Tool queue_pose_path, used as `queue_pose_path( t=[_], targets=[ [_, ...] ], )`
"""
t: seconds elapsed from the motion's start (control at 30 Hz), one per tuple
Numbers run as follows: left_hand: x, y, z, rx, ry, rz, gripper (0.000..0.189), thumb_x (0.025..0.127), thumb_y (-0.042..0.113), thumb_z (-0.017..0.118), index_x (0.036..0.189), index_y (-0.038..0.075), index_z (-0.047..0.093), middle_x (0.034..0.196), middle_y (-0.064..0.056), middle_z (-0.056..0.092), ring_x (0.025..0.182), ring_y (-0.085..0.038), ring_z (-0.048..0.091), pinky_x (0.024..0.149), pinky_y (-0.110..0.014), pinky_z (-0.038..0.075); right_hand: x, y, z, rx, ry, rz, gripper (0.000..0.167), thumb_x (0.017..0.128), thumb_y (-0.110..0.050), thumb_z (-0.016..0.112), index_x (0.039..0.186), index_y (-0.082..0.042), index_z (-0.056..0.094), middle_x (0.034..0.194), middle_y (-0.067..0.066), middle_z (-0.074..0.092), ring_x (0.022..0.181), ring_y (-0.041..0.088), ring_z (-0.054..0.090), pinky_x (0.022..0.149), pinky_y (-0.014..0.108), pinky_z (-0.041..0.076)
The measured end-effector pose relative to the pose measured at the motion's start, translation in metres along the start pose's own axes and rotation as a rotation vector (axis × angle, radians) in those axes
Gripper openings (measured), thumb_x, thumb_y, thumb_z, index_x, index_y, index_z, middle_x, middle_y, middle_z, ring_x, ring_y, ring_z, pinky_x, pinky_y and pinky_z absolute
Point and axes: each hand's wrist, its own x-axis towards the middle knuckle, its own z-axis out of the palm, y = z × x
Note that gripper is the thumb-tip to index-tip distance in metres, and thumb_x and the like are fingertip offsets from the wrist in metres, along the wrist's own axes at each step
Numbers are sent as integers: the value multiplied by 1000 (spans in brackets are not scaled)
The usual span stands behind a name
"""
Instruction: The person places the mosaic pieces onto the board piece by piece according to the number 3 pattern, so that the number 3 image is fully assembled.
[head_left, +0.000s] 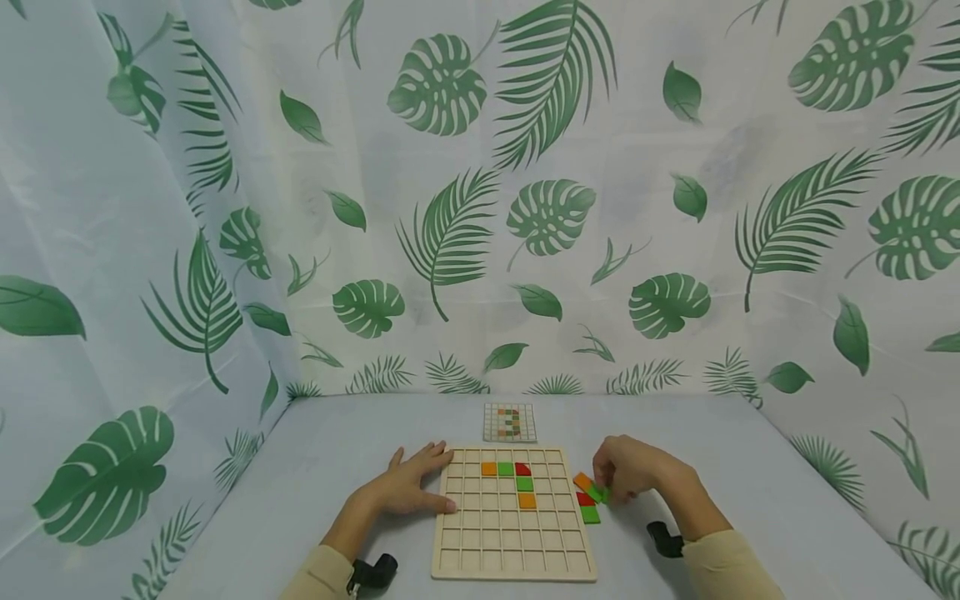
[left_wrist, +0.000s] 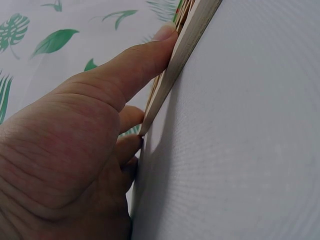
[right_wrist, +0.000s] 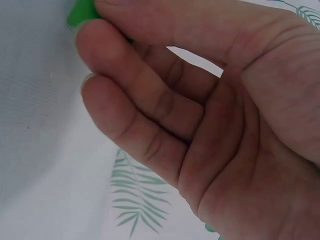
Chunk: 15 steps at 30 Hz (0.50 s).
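Observation:
A square wooden grid board lies on the table. Along its upper part run an orange tile, a green tile and a red tile with a cut corner; a second green tile and another orange tile continue below the red one. My left hand rests on the board's left edge, its thumb on the rim. Right of the board, my right hand bends over loose tiles. Its thumb and fingers pinch a green tile, mostly hidden by the fingertips.
A small pattern card with a coloured figure on a grid lies behind the board. Leaf-printed curtains enclose the white table at the back and sides. Each wrist carries a black camera.

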Motion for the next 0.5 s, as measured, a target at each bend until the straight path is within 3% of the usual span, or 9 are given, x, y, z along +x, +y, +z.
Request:
queue_pose_path(
  t=[0.23, 0.5],
  targets=[
    [1, -2, 0, 3, 4, 8, 98, 83, 61, 78, 162, 16, 40, 172, -9, 27, 162, -33, 17, 125, -70, -8, 2, -3, -2, -39, 38, -14, 27, 73, 13, 78, 72, -13, 71, 69, 0, 63, 64, 17, 56, 56, 30, 45],
    [0, -2, 0, 1, 2, 13, 98, 84, 60, 79, 162, 16, 40, 172, -9, 27, 162, -34, 17, 125, -70, -8, 8, -8, 0, -66, 135, -39, 21, 82, 5, 80, 78, -15, 74, 73, -2, 61, 71, 18, 54, 63, 33, 45]
  ],
)
